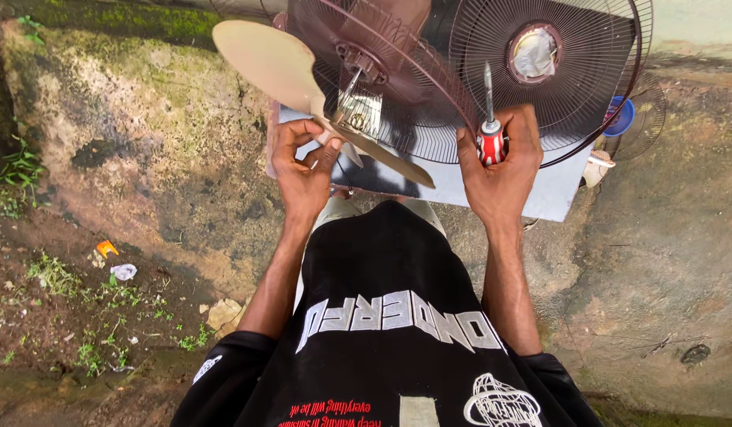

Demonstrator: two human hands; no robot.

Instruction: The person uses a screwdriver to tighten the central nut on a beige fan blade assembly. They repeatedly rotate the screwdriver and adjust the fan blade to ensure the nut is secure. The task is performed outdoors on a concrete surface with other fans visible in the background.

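1. Seen from the head camera, the left hand (303, 170) pinches the root of one beige fan blade (271, 63) between thumb and curled fingers, just beside the metal motor shaft housing (358, 111).
2. That blade's long axis runs from the hub up and to the far left, its broad tip pointing away; a second blade (390, 158) runs low and to the right, ending near the middle of the scene. Two blades can be counted.
3. Over on the right, the right hand (500, 170) is closed around one screwdriver (490, 130) with a red and white handle. Its long axis stands almost straight, the steel shaft pointing to the far side, over the grille.
4. Two dark wire fan guards show: one (405, 79) around the motor, another (552, 75) to the right, with a round centre cap.
5. Both lie on a pale flat board (556, 194), far of the person's black shirt (390, 316).
6. Mossy concrete ground (145, 142) lies left; a blue cap (619, 117) sits far right.
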